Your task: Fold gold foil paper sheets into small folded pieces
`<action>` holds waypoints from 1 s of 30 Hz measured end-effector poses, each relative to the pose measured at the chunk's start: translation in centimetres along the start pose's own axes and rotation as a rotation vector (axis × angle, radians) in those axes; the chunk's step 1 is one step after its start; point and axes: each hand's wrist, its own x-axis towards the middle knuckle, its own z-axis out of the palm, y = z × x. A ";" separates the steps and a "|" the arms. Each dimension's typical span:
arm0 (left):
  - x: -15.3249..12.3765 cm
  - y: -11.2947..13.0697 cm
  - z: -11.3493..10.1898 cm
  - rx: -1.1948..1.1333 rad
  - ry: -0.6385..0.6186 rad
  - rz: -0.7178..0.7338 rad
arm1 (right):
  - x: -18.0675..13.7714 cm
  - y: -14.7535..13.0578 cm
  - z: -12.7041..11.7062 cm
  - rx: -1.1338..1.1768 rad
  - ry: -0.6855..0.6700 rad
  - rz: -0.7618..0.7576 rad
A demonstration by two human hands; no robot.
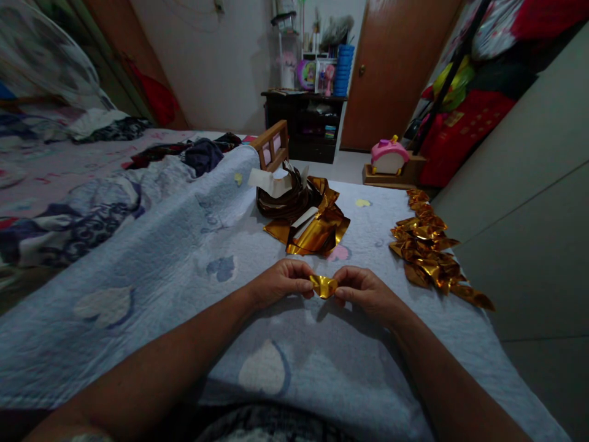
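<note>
A small folded piece of gold foil paper (pixel 324 286) is held up between my two hands, above the bed sheet. My left hand (pixel 286 283) pinches its left end between thumb and fingers. At the other end, my right hand (pixel 359 287) pinches it the same way. Just beyond lies a loose heap of gold foil sheets (pixel 317 230), some showing white backs. Along the right edge of the bed, several folded gold foil pieces (pixel 427 252) lie in an overlapping row.
The bed is covered with a light blue heart-patterned sheet (pixel 264 368). A small wooden rail (pixel 271 146) stands at its far end. Rumpled clothes (pixel 202 156) lie to the left. Past the bed are a dark cabinet (pixel 301 123) and a pink toy case (pixel 390 156); a pale panel (pixel 529 215) borders the right.
</note>
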 end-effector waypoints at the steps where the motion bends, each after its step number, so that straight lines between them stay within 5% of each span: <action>1: 0.0 0.0 0.0 -0.004 0.001 -0.003 | 0.0 0.0 0.0 0.003 0.000 0.004; 30: 0.2 0.0 0.2 0.004 0.024 0.018 | -0.1 -0.1 0.0 -0.075 0.040 -0.001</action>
